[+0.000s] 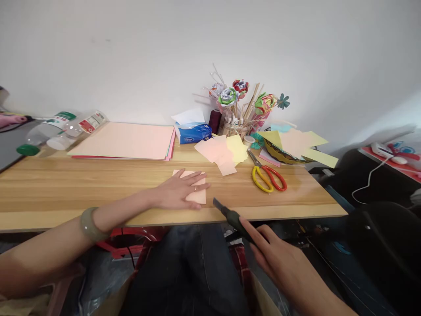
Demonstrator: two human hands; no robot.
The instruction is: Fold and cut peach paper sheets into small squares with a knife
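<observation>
My left hand [180, 189] lies flat with fingers spread on a small pale pink piece of paper [198, 197], pressing it to the wooden table [98, 184]. A ring is on one finger and a bangle [93, 224] is on the wrist. My right hand [268, 243] is wrapped around the dark handle of a utility knife [234, 219]. Its blade points up and left, a little to the right of the paper and apart from it. Scissors [268, 175] with one yellow and one red handle lie further right on the table.
A stack of coloured paper [128, 139] lies at the back left beside two plastic bottles [52, 127]. A blue tissue pack [194, 132], loose paper pieces [222, 151], a jar of paper flowers [235, 125] and a paper-filled basket [283, 153] stand along the wall.
</observation>
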